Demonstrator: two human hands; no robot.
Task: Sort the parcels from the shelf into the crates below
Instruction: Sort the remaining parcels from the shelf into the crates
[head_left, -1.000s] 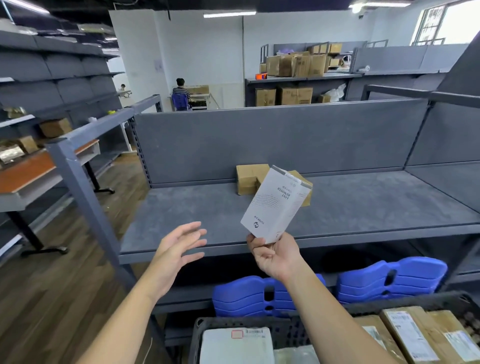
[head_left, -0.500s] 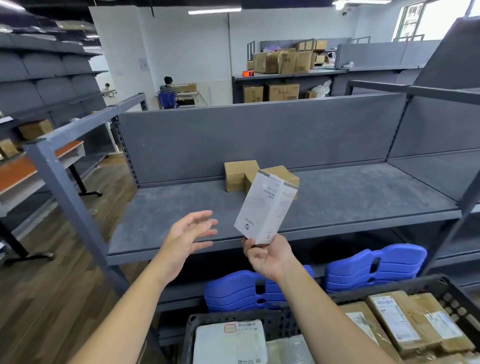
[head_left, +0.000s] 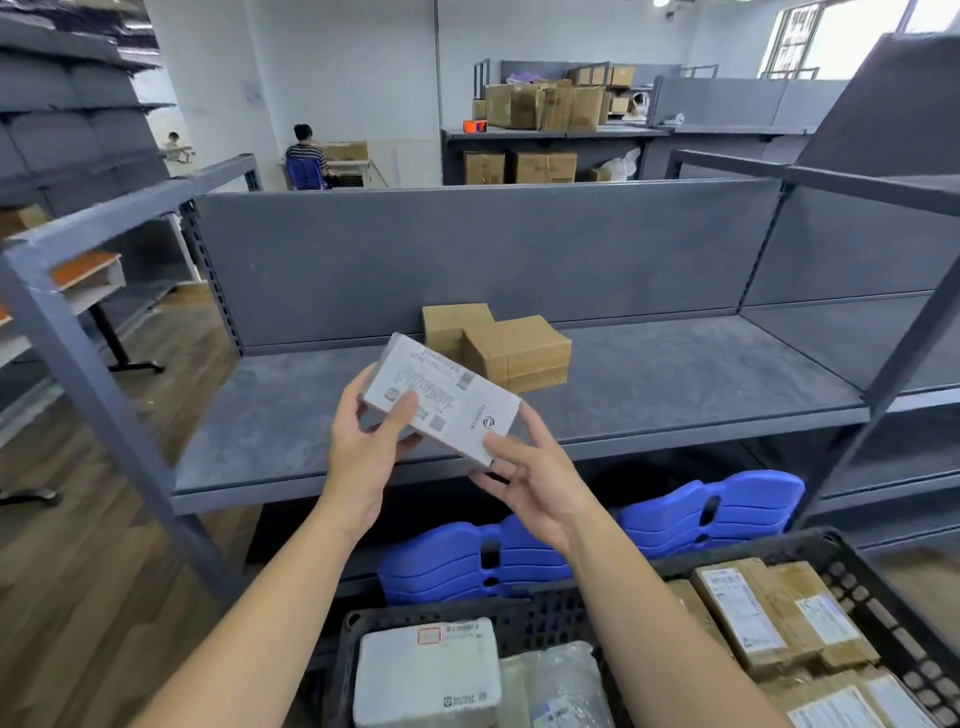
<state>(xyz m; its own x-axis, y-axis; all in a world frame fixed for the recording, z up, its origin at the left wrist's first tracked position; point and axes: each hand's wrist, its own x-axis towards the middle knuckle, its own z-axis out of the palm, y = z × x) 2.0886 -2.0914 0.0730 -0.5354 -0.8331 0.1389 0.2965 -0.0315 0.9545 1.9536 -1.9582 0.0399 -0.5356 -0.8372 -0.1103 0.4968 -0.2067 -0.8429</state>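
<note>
- my left hand (head_left: 363, 447) grips the left end of the white box (head_left: 452, 405), thumb across its labelled face, fingers behind.
- my right hand (head_left: 535, 478) holds the lower right corner, thumb on top, fingers loosely spread under it.
- the box is tilted, in the air over the front edge of the grey shelf (head_left: 675, 395).
- two brown cartons (head_left: 519, 353) sit touching on the shelf behind it.
- the black crate (head_left: 852, 571) below holds a white parcel (head_left: 426, 670) and taped brown parcels (head_left: 753, 613).

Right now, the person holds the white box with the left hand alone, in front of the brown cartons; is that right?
No: the head view shows both the left hand and right hand holding the white box in front of the brown cartons.
</note>
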